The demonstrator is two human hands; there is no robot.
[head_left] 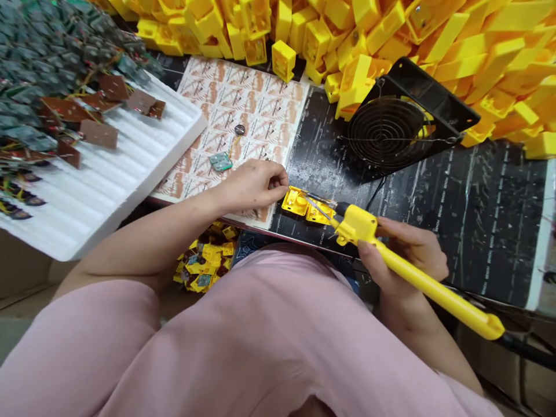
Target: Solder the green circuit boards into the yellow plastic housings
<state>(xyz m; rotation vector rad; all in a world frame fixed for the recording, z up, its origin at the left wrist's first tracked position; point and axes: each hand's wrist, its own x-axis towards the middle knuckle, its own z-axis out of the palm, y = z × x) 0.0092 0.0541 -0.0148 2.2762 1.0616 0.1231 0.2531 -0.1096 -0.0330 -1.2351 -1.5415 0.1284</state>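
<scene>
My right hand [408, 255] is wrapped round a yellow soldering iron [434, 284], its thin metal tip pointing left over an opened yellow plastic casing [296, 202]. The casing's two halves lie side by side on the black mat. My left hand [256, 184] is closed in a pinch at the casing's upper left corner. Whatever sits between its fingertips is hidden. Just beyond my left wrist lies a small green circuit board [220, 161], with a thin wire running toward a small round metallic part [240, 130].
A heap of yellow casings [304, 35] spans the back. A black fan [386, 130] stands on the black mat [434, 197]. At left, a white foam tray [143, 145] carries piled circuit boards [65, 63]. Printed sheets [256, 104] lie mid-table. More yellow parts [208, 260] sit below the edge.
</scene>
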